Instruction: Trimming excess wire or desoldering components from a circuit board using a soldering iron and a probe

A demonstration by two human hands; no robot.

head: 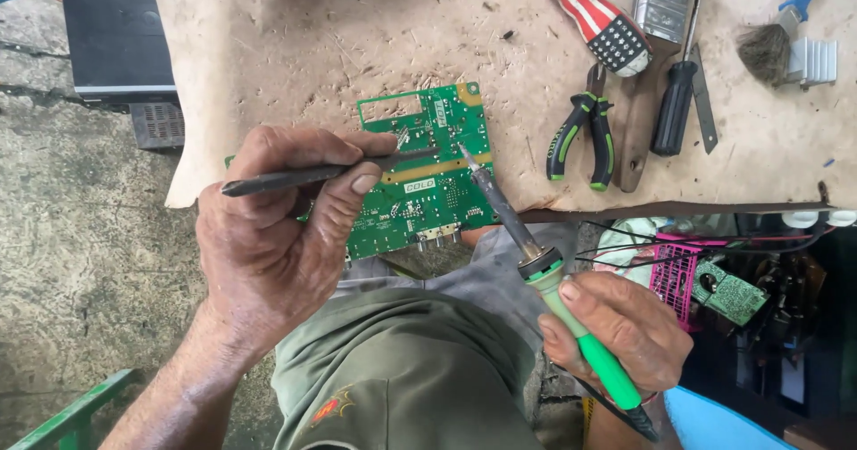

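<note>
A person seated at a low, worn tan board (357,48) solders a green circuit board (424,178) that lies at the board's near edge, overhanging the lap. The left hand (268,236), just left of the circuit board, pinches a thin dark metal probe (330,171) between thumb and forefinger, its tip laid across the circuit board's middle. The right hand (616,329), below and right of the circuit board, has its fingers wrapped tight round the green handle of a soldering iron (527,254), whose tip touches the circuit board's right side.

Judged from here, the risks are plain: the circuit board sits unclamped, so pressure from either tool could tip it onto the knees; the hot shaft passes close above cloth and a bare leg; a lingering tip could lift a track or bridge nearby joints.

The work surface is scuffed, stained and littered with bits. Right of the circuit board lie a large paintbrush (656,21), a striped-handled tool (594,17), green-and-black pliers (580,137), and a black-handled screwdriver (676,102); a smaller brush (772,44) lies farther right. Left of it, rough concrete floor (80,236); below right, tangled wires and a pink basket (676,271).
</note>
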